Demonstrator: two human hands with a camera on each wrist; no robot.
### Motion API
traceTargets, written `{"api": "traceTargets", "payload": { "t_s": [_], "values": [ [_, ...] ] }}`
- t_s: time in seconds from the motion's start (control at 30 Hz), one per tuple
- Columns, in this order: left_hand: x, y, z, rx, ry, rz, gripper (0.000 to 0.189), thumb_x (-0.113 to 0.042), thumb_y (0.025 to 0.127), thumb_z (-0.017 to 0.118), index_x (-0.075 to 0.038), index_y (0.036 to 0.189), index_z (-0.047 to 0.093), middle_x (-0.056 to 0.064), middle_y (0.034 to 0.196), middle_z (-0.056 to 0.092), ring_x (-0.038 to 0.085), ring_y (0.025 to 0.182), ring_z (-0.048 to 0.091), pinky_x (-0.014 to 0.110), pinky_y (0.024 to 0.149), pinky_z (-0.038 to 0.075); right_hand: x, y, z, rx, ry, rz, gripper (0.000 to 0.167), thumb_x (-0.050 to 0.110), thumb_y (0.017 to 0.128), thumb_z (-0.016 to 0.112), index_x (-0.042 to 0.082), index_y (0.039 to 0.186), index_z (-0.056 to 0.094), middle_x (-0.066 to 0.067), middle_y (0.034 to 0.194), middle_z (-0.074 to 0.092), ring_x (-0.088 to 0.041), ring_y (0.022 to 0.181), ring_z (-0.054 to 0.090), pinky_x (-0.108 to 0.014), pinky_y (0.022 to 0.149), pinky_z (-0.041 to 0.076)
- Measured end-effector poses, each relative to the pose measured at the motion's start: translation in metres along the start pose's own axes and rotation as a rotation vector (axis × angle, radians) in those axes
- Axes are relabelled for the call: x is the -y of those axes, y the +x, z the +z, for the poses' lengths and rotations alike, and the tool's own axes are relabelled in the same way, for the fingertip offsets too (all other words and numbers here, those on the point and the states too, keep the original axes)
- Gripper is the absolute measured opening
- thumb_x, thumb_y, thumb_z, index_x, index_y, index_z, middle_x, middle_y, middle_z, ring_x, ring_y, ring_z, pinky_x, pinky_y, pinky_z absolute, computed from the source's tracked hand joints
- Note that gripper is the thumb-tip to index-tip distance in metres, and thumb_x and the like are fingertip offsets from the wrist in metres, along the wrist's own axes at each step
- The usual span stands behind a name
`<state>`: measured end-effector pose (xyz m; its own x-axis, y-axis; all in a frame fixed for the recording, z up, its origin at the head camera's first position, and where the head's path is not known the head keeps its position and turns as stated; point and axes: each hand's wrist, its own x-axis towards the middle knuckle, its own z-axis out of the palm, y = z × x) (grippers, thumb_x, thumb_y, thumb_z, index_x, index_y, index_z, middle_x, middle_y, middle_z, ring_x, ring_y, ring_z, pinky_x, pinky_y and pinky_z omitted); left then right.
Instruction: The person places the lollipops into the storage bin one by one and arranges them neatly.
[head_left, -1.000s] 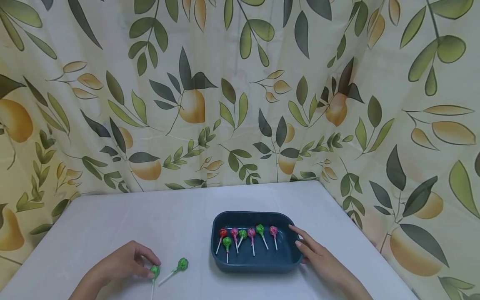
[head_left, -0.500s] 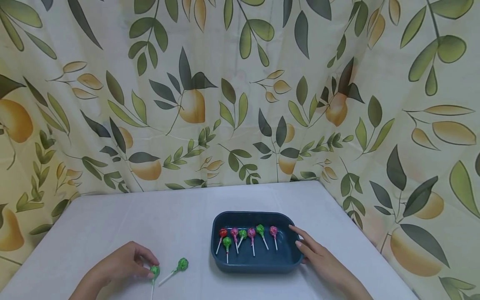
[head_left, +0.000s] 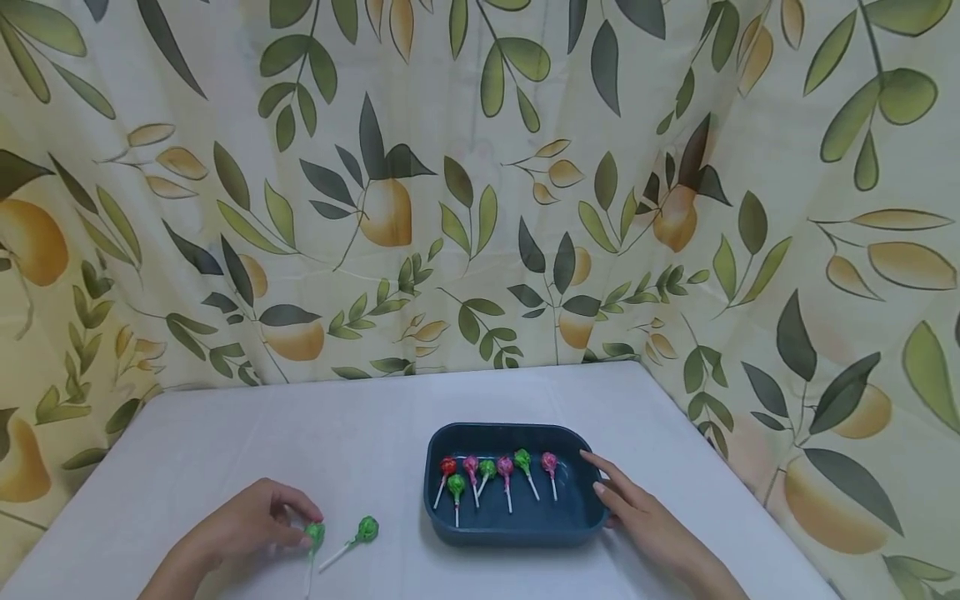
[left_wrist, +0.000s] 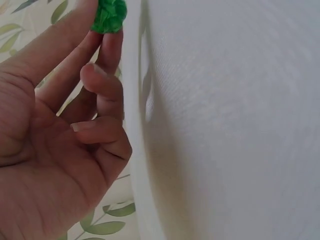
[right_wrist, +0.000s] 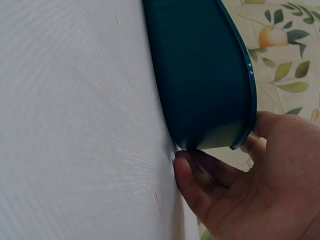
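Note:
In the head view my left hand pinches a green-wrapped lollipop by its head, the white stick pointing down toward the front edge. That green head also shows at the fingertips in the left wrist view. Just right of it, a second green lollipop lies on the white table. My right hand rests against the right end of a dark blue tray, fingertips touching its rim and side. Inside the tray lie several lollipops: a red one, pink ones and green ones.
A white cloth covers the table. Behind and to both sides hangs a curtain printed with leaves and fruit. The tray's right half is bare beyond the pink lollipop.
The lollipop in my left hand has shifted slightly up and to the right, its stick tilting a little. My right hand stays at the tray, and the tray's contents look the same.

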<state>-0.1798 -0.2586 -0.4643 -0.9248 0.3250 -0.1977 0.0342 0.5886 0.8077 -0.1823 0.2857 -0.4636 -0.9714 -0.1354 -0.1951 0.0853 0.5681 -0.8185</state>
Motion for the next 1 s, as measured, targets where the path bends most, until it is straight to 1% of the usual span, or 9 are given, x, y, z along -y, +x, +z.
{"api": "traceTargets", "payload": {
  "t_s": [0.13,0.2,0.27,0.37,0.43,0.5,0.6,0.77,1.0],
  "values": [
    [-0.002,0.0,0.0,-0.027,-0.019,0.032,0.025,-0.009,0.076,0.09,-0.012,0.099,0.08,0.002,0.095,0.071,0.022,0.076,0.05,0.029,0.062,0.041,0.0,-0.001,-0.002,0.007,-0.002,-0.015,0.054,0.044,0.109,0.049,0.032,0.161,0.036,-0.023,0.163,0.031,-0.043,0.137,0.047,-0.052,0.099,0.05],
    [-0.004,0.0,0.0,-0.049,-0.021,0.024,0.026,-0.009,0.076,0.09,-0.012,0.1,0.08,0.002,0.096,0.07,0.022,0.075,0.05,0.029,0.061,0.041,0.0,-0.002,-0.002,0.008,0.005,-0.016,0.054,0.044,0.109,0.049,0.032,0.161,0.036,-0.022,0.164,0.031,-0.044,0.139,0.046,-0.051,0.099,0.05],
    [-0.005,0.001,0.0,-0.072,-0.018,0.003,0.027,-0.01,0.076,0.09,-0.013,0.101,0.081,0.001,0.097,0.07,0.023,0.075,0.051,0.03,0.062,0.041,0.0,-0.002,-0.001,0.006,0.005,-0.015,0.055,0.044,0.109,0.049,0.032,0.161,0.037,-0.022,0.164,0.031,-0.044,0.138,0.046,-0.051,0.099,0.05],
    [-0.009,0.001,0.001,-0.104,-0.009,-0.024,0.027,-0.011,0.076,0.091,-0.014,0.102,0.081,0.001,0.098,0.069,0.023,0.077,0.051,0.03,0.062,0.04,0.0,-0.002,0.0,0.002,0.01,-0.017,0.054,0.043,0.109,0.049,0.032,0.161,0.037,-0.022,0.163,0.032,-0.042,0.136,0.049,-0.051,0.099,0.05],
    [-0.011,0.002,0.001,-0.118,-0.006,-0.026,0.028,-0.011,0.076,0.091,-0.014,0.102,0.081,0.0,0.099,0.07,0.023,0.078,0.051,0.03,0.062,0.041,0.0,-0.002,0.0,0.0,0.009,-0.018,0.054,0.044,0.109,0.049,0.032,0.16,0.037,-0.023,0.162,0.033,-0.041,0.134,0.051,-0.051,0.098,0.05],
    [-0.012,0.003,0.001,-0.123,-0.004,-0.009,0.027,-0.011,0.077,0.09,-0.014,0.102,0.081,0.001,0.099,0.07,0.023,0.078,0.052,0.03,0.062,0.042,0.0,-0.002,0.0,-0.007,0.014,-0.009,0.053,0.044,0.109,0.049,0.034,0.16,0.038,-0.022,0.162,0.035,-0.039,0.134,0.052,-0.051,0.099,0.05],
    [-0.013,0.005,0.001,-0.127,-0.004,0.009,0.027,-0.012,0.078,0.09,-0.014,0.103,0.081,0.0,0.1,0.071,0.023,0.079,0.053,0.03,0.061,0.042,0.001,-0.002,0.0,-0.007,0.017,-0.005,0.053,0.043,0.109,0.049,0.033,0.16,0.038,-0.022,0.162,0.034,-0.039,0.133,0.052,-0.05,0.098,0.051],
    [-0.015,0.007,0.0,-0.137,-0.001,0.031,0.028,-0.014,0.078,0.091,-0.015,0.103,0.081,0.0,0.099,0.07,0.023,0.08,0.053,0.03,0.062,0.042,0.002,-0.003,0.0,0.001,0.02,-0.031,0.053,0.043,0.109,0.049,0.033,0.16,0.038,-0.022,0.162,0.035,-0.039,0.134,0.051,-0.049,0.098,0.051],
    [-0.019,0.011,0.0,-0.121,0.0,0.08,0.028,-0.015,0.078,0.091,-0.014,0.105,0.08,0.0,0.102,0.072,0.023,0.082,0.053,0.03,0.061,0.041,0.0,-0.002,0.0,-0.002,0.007,-0.029,0.052,0.043,0.109,0.049,0.033,0.16,0.039,-0.022,0.161,0.036,-0.038,0.133,0.052,-0.051,0.099,0.05]
  ]
}}
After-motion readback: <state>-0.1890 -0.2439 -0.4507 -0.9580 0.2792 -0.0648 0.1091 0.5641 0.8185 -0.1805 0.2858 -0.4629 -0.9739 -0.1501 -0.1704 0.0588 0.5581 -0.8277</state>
